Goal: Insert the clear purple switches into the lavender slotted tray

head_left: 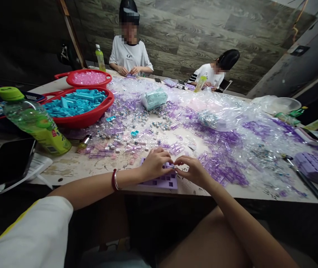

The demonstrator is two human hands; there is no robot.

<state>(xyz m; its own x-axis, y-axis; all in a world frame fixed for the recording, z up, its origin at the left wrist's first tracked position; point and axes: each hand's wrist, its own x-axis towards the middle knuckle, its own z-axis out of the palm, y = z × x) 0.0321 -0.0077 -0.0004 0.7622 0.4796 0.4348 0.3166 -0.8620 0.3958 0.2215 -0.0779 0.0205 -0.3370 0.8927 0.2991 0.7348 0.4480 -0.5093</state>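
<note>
At the table's near edge lies a purple tray with square holes (163, 183). Over its upper part is my left hand (156, 163), thumb and fingers closed in a pinch. From the right, my right hand (192, 170) meets it fingertip to fingertip, also pinching. A tiny pale piece (172, 167) shows between the fingertips; its kind is too small to make out. Just beyond my hands are clear purple plastic pieces (176, 149). A larger heap of purple pieces (223, 167) spreads to the right of my right hand.
Red baskets hold blue pieces (76, 102) and pink pieces (89, 77) at left. A green-capped bottle (40, 123) and a phone (8, 162) stand nearby. A wrapped tissue pack (155, 98) lies mid-table. Right are a black-handled tool (305, 178) and purple blocks (317, 169). Two people sit opposite.
</note>
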